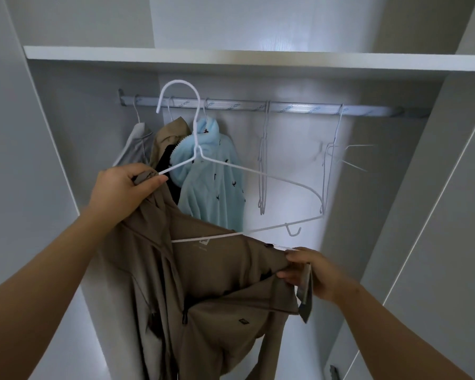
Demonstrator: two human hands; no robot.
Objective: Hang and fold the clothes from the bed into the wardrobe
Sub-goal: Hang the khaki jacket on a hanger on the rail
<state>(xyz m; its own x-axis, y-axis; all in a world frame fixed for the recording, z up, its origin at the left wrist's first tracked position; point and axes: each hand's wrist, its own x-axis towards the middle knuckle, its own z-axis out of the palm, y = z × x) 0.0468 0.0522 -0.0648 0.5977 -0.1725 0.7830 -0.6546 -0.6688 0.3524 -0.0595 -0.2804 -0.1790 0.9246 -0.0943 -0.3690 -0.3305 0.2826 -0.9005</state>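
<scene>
Inside the grey wardrobe [390, 187] a white shelf [231, 57] runs above a metal rail [294, 108].

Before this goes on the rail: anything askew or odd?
The brown zip jacket is only half on the white wire hanger: the left hand grips the covered end, the other end juts bare and tilted; the right hand pinches loose fabric.

Empty wire hangers [261, 187] hang from rail [299, 108]
</scene>
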